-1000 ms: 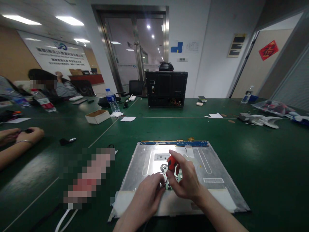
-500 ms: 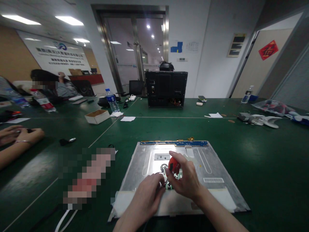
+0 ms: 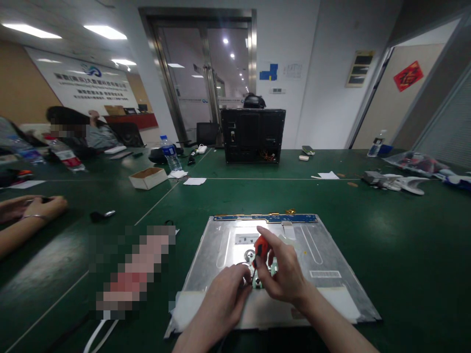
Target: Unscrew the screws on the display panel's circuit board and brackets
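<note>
A flat grey metal panel [image 3: 333, 291], which looks like the back of a display, lies before me on the table. Along its far edge runs a narrow blue circuit board [image 3: 250, 218]. My right hand [image 3: 287, 269] is closed around the red and black handle of a screwdriver [image 3: 261, 246], its thin shaft pointing down at a small green circuit board [image 3: 258, 284] in the panel's middle. Beside the shaft, my left hand [image 3: 228, 294] has thumb and fingers pinched together at the board's left edge. What sits between those fingers is hidden, as is the screwdriver's tip.
A blurred-out pinkish object [image 3: 140, 264] with white cables lies left of the panel. Farther off are an open box [image 3: 148, 178], a water bottle [image 3: 170, 153] and a black monitor-like casing [image 3: 253, 136]. Another person's hands [image 3: 44, 207] rest at the left.
The screwdriver handle has turned slightly in my right hand and tilted a little left, and my right fingers have shifted around it. My left hand stays put.
</note>
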{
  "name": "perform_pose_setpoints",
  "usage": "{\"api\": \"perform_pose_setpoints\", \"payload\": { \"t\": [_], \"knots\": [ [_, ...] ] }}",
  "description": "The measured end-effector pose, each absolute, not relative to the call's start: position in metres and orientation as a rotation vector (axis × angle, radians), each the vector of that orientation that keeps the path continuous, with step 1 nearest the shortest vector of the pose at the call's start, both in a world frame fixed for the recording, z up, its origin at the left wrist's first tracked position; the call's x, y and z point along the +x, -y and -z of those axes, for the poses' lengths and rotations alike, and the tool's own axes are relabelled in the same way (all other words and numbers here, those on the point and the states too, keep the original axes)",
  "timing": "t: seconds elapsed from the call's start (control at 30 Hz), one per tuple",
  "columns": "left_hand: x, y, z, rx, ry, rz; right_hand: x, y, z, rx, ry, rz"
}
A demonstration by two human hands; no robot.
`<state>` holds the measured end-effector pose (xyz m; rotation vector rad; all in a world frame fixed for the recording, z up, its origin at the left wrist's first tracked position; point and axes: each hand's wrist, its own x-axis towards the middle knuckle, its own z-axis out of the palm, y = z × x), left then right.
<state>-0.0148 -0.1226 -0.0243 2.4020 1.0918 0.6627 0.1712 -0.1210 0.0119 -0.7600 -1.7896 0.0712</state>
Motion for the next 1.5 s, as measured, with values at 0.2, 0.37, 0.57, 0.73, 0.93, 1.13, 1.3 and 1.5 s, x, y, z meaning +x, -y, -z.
{"api": "perform_pose_setpoints", "payload": {
  "t": [0.2,0.37,0.57,0.73,0.93,1.13,1.3,1.5],
  "knots": [
    [-0.015,0.122,0.023,2.401,-1.08,-0.661,0.17,0.121,-0.013,-0.776,1.77,-0.026],
    [-0.016,0.121,0.026,2.395,-1.085,-0.659,0.169,0.119,-0.012,-0.784,1.753,0.007],
    [-0.017,0.121,0.03,2.388,-1.066,-0.665,0.169,0.117,-0.013,-0.78,1.756,0.009],
    [-0.015,0.121,0.028,2.397,-1.068,-0.682,0.17,0.118,-0.015,-0.754,1.777,-0.036],
    [-0.014,0.122,0.027,2.41,-1.073,-0.682,0.171,0.119,-0.013,-0.748,1.787,-0.074],
    [-0.015,0.122,0.024,2.405,-1.092,-0.666,0.171,0.119,-0.012,-0.76,1.782,-0.051],
    [-0.014,0.123,0.021,2.391,-1.097,-0.656,0.17,0.118,-0.013,-0.751,1.768,-0.038],
    [-0.015,0.124,0.02,2.388,-1.092,-0.642,0.17,0.118,-0.011,-0.766,1.774,-0.063]
  ]
}}
